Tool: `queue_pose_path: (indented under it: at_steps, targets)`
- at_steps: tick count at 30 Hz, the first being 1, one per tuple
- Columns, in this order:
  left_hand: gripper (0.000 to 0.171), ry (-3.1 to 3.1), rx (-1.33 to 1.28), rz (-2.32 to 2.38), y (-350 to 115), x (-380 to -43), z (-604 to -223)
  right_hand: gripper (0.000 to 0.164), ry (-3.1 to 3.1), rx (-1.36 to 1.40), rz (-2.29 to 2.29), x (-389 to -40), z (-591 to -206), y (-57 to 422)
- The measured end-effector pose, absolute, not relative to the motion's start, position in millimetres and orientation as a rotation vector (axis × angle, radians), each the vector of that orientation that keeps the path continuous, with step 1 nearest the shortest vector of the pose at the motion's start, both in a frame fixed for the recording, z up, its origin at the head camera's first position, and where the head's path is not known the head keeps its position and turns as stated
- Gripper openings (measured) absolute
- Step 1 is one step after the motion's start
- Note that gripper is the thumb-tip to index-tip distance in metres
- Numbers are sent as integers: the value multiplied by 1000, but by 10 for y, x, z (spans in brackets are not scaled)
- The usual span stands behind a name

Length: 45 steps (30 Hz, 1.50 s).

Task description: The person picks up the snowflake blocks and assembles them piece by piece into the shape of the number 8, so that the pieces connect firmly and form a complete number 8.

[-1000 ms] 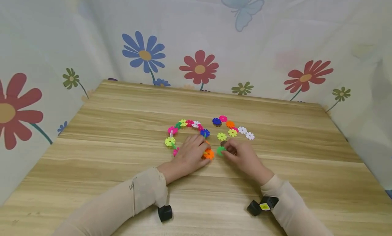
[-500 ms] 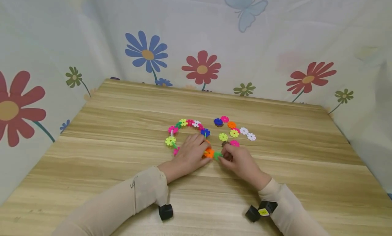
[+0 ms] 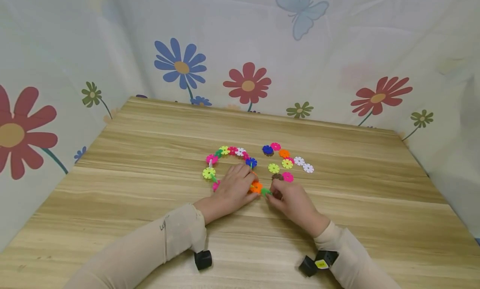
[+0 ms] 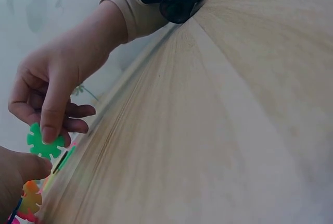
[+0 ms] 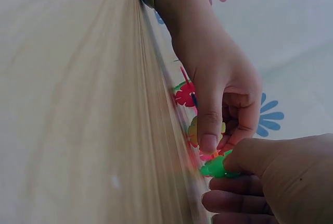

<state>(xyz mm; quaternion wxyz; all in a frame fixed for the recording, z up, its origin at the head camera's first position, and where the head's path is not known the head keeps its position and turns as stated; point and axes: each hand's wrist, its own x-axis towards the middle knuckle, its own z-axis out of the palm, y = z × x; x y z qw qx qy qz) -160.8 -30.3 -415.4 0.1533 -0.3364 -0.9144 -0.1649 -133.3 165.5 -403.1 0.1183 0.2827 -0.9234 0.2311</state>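
**Right of centre in the frame, a green disc comes edge to edge with an orange one**

Just below and right of centre in the head view, the right hand [image 3: 294,201] has its grip on the green disc [image 3: 265,192], pinched between thumb and fingers. The left hand [image 3: 235,187] lies over the lower right part of a ring of notched discs [image 3: 232,150], its grip pinching the orange disc [image 3: 256,187] at that edge. The green disc sits against the orange one; whether their slots have locked cannot be told. Both are near the middle of the counter [image 3: 150,155], with loose discs such as the yellow disc [image 3: 286,163] and the white disc [image 3: 308,168] right of centre.

To do this joint well, the left grip should pin the orange disc close to the slot being used, so the push does not twist the linked pieces. The green disc is best turned crosswise, slot facing slot, then pressed straight in with steady force. Pinching it by the far rim would leave the mating slot uncovered. A slanted push could bend a tooth or pop a neighbouring joint in the ring, so a light tug afterwards seems a sensible check.
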Motion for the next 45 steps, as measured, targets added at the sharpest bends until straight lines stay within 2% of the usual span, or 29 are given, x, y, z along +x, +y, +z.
queue_pose_path:
  at_steps: [45]
  targets:
    - [36, -2726, -893, -610, -307, -1607, -4116, 22, -2600, 764, 652, -1307, -4140, 1593]
